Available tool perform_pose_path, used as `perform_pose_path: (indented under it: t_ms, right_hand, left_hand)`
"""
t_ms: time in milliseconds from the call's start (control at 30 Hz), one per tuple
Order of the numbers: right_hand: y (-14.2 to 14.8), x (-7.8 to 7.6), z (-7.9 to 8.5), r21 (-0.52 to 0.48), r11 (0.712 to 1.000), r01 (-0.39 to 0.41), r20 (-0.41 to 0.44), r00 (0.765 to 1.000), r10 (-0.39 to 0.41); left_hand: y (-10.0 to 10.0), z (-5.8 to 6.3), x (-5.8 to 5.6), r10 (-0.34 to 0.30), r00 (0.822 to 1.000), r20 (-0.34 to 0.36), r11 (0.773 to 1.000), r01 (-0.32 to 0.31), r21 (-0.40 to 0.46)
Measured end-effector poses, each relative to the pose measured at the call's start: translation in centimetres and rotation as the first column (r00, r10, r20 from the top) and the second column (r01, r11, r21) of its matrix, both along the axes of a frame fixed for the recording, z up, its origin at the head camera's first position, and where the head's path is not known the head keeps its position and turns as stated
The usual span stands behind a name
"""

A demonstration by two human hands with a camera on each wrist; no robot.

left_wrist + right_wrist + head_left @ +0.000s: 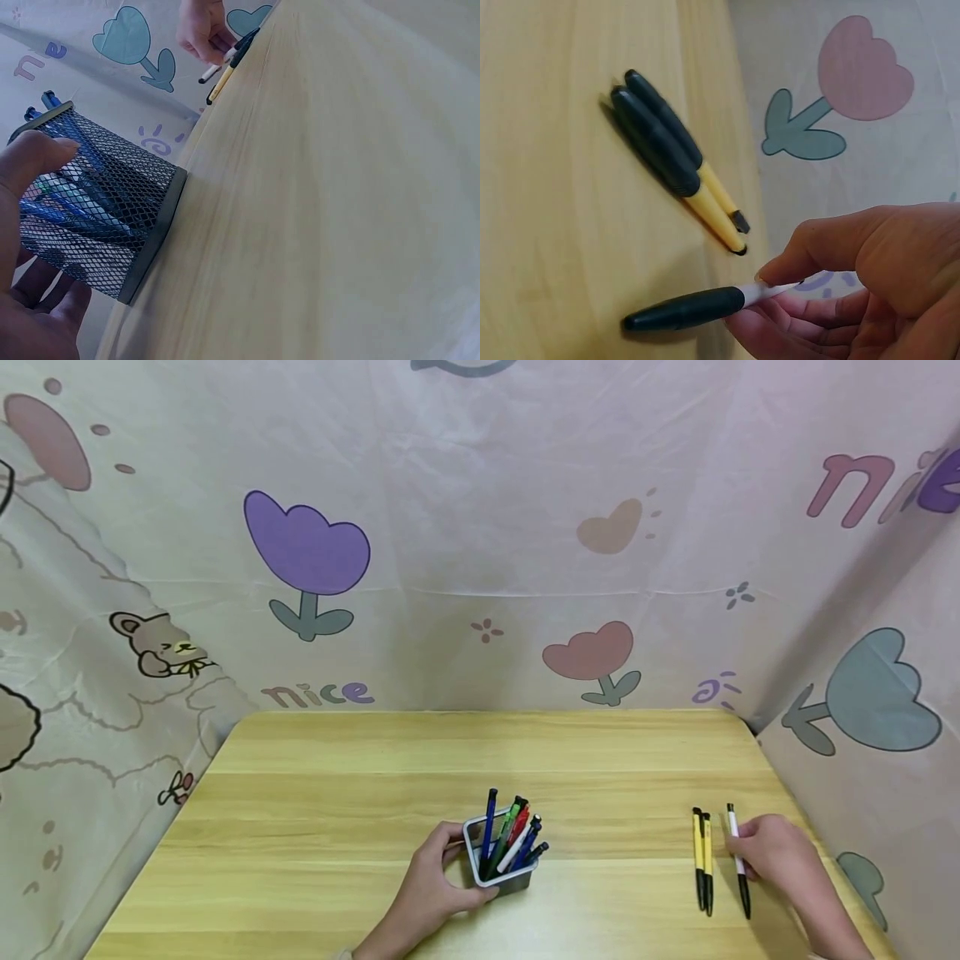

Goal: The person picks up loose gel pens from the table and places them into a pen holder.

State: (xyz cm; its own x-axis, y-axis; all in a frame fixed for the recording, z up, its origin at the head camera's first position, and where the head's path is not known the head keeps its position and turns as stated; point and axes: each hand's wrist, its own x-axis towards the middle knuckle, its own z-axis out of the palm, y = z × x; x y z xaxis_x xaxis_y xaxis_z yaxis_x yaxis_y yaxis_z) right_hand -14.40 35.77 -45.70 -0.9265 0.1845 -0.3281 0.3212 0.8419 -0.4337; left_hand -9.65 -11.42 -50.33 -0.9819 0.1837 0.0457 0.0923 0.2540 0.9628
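My left hand (431, 878) grips a dark mesh pen holder (516, 885) near the table's middle. Its thumb lies on the near side, fingers round the left and far sides. Several pens stand tilted inside: blue ones, a red pen (518, 825), a green pen (510, 821) and a white one. Over at the right, the thumb and fingers of my right hand (774, 853) pinch a white pen (690, 309) with a black grip, black end toward me. Two yellow pens (698, 850) with black grips lie side by side just left of it.
The wooden table (360, 793) carries both groups, with a wide stretch of wood between them. A printed cloth (465, 527) hangs behind the table and along both sides. The right hand works close to the table's right edge.
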Motion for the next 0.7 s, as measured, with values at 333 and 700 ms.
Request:
perform_pose_path:
  t_ms: [333,700]
  right_hand:
    - [-0.2,0.5,2.3,0.055,0.998,-0.01,-0.169,0.985,0.019]
    - [-3.0,1.9,4.5,-0.089,0.996,-0.021,-0.397,0.918,-0.016]
  left_hand:
    - [0.0,0.0,-0.1,0.006,1.0,0.002,1.0,-0.006,-0.008]
    - [0.0,0.0,0.0,0.01,1.0,-0.001,1.0,-0.01,-0.021]
